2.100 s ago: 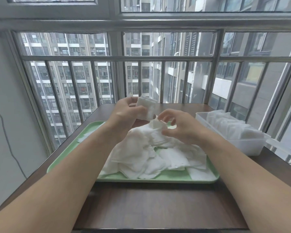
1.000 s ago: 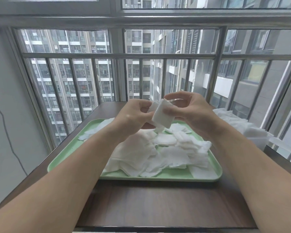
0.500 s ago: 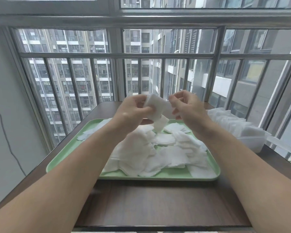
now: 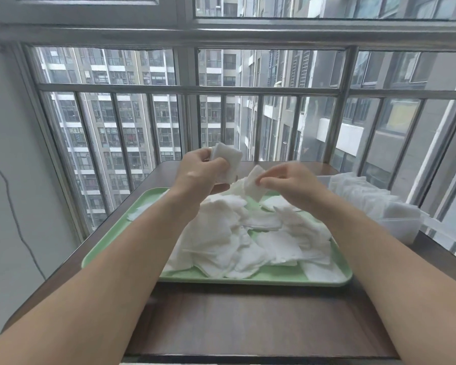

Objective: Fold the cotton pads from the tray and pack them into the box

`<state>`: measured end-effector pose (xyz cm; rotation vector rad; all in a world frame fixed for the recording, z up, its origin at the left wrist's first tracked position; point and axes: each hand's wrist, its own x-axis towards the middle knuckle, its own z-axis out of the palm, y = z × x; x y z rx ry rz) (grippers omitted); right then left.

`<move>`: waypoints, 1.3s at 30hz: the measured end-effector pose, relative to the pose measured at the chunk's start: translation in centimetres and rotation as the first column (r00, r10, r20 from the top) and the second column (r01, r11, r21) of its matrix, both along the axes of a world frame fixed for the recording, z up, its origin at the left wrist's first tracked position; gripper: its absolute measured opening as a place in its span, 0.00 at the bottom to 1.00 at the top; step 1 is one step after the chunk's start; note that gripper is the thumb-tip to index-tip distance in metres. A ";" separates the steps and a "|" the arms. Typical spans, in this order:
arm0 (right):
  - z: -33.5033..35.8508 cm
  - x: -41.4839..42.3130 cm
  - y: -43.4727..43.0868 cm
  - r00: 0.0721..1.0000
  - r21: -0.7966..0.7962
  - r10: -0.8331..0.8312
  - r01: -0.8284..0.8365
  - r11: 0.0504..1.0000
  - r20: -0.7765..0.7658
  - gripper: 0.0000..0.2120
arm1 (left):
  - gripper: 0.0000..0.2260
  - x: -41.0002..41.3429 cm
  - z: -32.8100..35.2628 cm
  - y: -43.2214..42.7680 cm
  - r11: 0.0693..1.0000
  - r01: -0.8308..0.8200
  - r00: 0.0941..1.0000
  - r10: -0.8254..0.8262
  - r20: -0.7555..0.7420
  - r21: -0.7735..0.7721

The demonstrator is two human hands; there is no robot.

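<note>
The left grip (image 4: 198, 172) curls around a small stack of folded pads (image 4: 228, 164), raised above the green tray (image 4: 111, 246). Just right of it, the right grip (image 4: 292, 180) pinches one cotton pad (image 4: 254, 187). Below both grips lie heaped loose pads (image 4: 221, 233); the box (image 4: 400, 227) stands right of the right grip.

A dark brown wooden worktop (image 4: 248, 325) is set against a window. The glass is guarded by a grey metal railing (image 4: 184, 88) of upright bars under a horizontal rail. Tall apartment blocks (image 4: 116, 122) are seen through it. A pale wall (image 4: 8, 154) is seen at the left, crossed by a thin dark line (image 4: 13, 212).
</note>
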<state>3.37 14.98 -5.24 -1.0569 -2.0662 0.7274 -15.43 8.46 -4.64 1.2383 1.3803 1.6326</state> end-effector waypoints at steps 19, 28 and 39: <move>0.8 0.4 -1.7 0.812 -0.211 0.094 -0.260 0.942 -0.576 0.21 | 0.04 1.7 -0.1 -0.9 0.938 0.347 0.938 -0.347 0.014 0.001; 0.7 0.3 -1.4 0.871 -0.188 0.036 -0.147 0.971 -0.490 0.19 | 0.09 2.0 0.2 -0.7 0.949 0.317 0.944 -0.315 0.095 0.001; -1.5 2.0 2.7 0.911 0.060 -0.174 0.163 0.985 0.375 0.10 | 0.05 1.2 -0.6 -0.2 0.992 0.126 0.991 -0.127 -0.035 -0.030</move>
